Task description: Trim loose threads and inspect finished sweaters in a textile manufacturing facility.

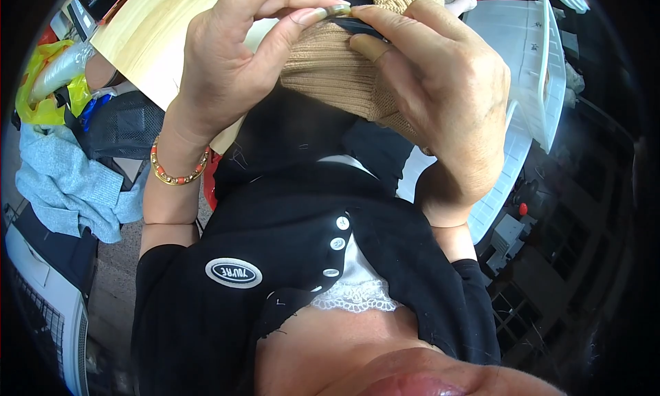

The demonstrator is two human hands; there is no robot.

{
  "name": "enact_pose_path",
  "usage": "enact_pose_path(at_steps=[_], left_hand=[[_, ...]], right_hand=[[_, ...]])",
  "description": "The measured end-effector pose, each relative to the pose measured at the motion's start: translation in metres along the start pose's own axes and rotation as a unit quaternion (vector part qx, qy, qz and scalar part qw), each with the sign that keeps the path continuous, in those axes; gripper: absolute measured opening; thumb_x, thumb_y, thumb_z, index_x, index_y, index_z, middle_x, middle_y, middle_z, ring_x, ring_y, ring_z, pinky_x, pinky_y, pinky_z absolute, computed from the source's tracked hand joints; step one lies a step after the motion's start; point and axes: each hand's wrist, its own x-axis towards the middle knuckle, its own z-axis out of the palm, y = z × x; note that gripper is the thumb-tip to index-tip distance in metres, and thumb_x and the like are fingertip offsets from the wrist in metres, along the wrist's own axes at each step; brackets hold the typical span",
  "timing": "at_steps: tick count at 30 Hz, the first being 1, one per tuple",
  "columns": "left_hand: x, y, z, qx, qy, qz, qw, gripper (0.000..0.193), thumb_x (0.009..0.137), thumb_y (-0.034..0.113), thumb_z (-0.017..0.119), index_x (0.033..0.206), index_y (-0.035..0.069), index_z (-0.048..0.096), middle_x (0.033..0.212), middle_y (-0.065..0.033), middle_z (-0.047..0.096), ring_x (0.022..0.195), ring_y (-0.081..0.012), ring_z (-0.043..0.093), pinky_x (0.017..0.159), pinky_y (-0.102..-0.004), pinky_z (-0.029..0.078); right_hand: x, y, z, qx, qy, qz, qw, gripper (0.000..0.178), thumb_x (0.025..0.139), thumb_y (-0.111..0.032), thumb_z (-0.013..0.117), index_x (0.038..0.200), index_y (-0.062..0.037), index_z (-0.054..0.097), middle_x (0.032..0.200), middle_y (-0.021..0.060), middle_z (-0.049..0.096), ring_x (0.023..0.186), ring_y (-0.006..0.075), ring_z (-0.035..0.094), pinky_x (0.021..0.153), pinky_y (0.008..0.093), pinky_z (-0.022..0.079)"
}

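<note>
Leftmost, one blue sweater point(75, 176) lies crumpled; next, one left hand point(237, 56), thumb and finger pinched together; one tan knit point(330, 80) below both hands; one right hand point(450, 80) — whether its fingers clamp anything, I can't tell.

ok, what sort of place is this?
Probably a small garment workspace, maybe a home one: a tan ribbed knit being handled, a light-blue knit garment heaped at picture left, and a translucent plastic bin at right.
</note>
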Motion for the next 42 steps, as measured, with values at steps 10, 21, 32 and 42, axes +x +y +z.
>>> enact_pose_path(at_steps=[10, 21, 32, 42], left_hand=[[-0.001, 0.001, -0.002, -0.011, 0.001, 0.001, 1.000, 0.038, 0.090, -0.012, 0.059, 0.127, -0.009, 0.052, 0.104, -0.0158, 0.071, 0.101, -0.0189, 0.070, 0.086, -0.0230, 0.053], [0.022, 0.088, 0.008, 0.407, -0.104, -0.387, 0.821, 0.033, 0.100, 0.000, 0.053, 0.132, -0.005, 0.051, 0.117, -0.0154, 0.067, 0.108, -0.0170, 0.065, 0.096, -0.0281, 0.050], [0.028, 0.092, 0.015, 0.444, -0.121, -0.538, 0.706, 0.020, 0.101, 0.021, 0.060, 0.102, 0.001, 0.059, 0.085, 0.0007, 0.055, 0.077, -0.0065, 0.049, 0.071, -0.0203, 0.041], [0.027, 0.113, -0.023, 0.468, -0.017, -0.412, 0.782, 0.019, 0.101, 0.018, 0.058, 0.105, 0.001, 0.066, 0.085, -0.0010, 0.063, 0.080, -0.0082, 0.059, 0.073, -0.0216, 0.048]], right_hand=[[-0.001, 0.002, 0.005, 0.023, 0.027, -0.003, 0.999, 0.022, 0.079, -0.009, 0.075, 0.101, -0.0091, 0.074, 0.080, 0.0081, 0.063, 0.066, 0.0268, 0.064, 0.059, 0.0324, 0.049], [-0.015, 0.021, -0.009, 0.180, 0.030, -0.010, 0.983, 0.031, 0.077, -0.006, 0.076, 0.108, -0.0027, 0.074, 0.075, 0.0026, 0.055, 0.064, 0.0096, 0.053, 0.054, 0.0242, 0.037], [-0.041, 0.043, -0.003, 0.179, 0.105, 0.113, 0.972, 0.037, 0.077, -0.009, 0.083, 0.113, -0.0031, 0.072, 0.076, 0.0000, 0.058, 0.067, 0.0051, 0.053, 0.058, 0.0202, 0.041], [-0.056, 0.060, 0.015, 0.460, 0.048, 0.236, 0.855, 0.045, 0.080, -0.008, 0.084, 0.120, 0.0010, 0.064, 0.088, -0.0038, 0.064, 0.075, -0.0004, 0.053, 0.064, 0.0141, 0.041]])
